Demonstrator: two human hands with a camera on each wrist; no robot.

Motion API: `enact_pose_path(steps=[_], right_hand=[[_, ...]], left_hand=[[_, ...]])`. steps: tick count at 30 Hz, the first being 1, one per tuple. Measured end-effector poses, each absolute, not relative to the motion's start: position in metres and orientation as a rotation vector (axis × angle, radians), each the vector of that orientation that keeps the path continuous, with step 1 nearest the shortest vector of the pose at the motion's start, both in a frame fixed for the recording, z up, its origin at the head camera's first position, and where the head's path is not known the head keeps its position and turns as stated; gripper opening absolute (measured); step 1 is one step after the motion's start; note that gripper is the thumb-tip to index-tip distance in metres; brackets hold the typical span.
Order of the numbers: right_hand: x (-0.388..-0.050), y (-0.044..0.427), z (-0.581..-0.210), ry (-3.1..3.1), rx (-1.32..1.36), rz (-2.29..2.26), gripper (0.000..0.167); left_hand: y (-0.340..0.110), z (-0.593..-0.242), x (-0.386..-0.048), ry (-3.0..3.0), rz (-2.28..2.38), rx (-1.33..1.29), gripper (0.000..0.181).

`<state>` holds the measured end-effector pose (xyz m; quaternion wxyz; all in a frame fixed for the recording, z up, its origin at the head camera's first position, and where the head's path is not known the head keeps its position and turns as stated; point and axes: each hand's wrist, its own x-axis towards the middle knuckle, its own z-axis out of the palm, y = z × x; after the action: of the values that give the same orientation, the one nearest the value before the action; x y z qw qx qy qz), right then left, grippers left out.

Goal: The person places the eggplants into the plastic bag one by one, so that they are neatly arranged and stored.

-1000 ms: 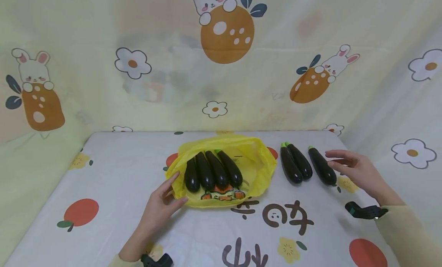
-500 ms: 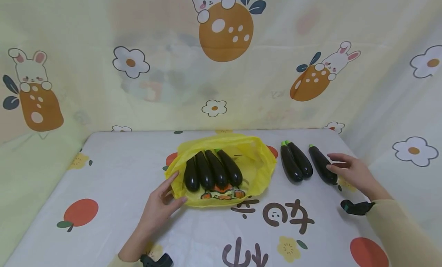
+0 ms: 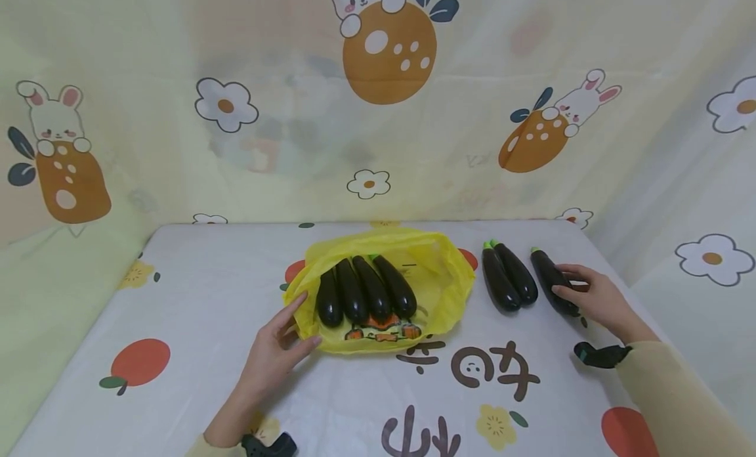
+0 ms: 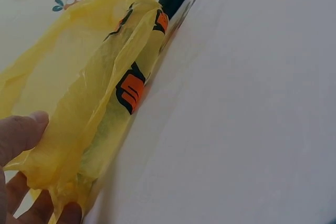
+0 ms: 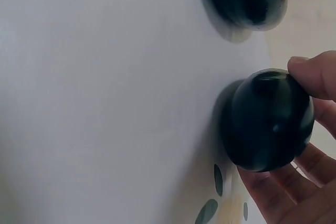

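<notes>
Eggplant (image 3: 552, 281) at the right end of the tabletop (image 3: 218, 299) lies with its green tip (image 3: 535, 250) pointing away from the person, the fingers of the right hand (image 3: 596, 301) grasping its side. Two eggplants (image 3: 500, 281) lie touching just left of it. Farther left, the fingers of the left hand (image 3: 273, 350) grip the edge of a wide-mouthed yellow bag (image 3: 441, 306), inside which four others (image 3: 352, 291) lie side by side.

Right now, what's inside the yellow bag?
Four dark eggplants lie side by side in the yellow bag. Their undersides and the bag's surface directly beneath them are hidden.
</notes>
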<state>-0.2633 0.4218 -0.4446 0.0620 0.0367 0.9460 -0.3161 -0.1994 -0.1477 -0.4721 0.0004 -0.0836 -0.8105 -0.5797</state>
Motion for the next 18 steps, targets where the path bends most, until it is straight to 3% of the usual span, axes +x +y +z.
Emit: enact_pose_path(steps=[18], right_hand=[[-0.234,0.42,-0.416,2.856,0.043,-1.147,0.063]], left_hand=[[-0.148,-0.473,-0.2,-2.538,-1.825,-0.281,0.077]])
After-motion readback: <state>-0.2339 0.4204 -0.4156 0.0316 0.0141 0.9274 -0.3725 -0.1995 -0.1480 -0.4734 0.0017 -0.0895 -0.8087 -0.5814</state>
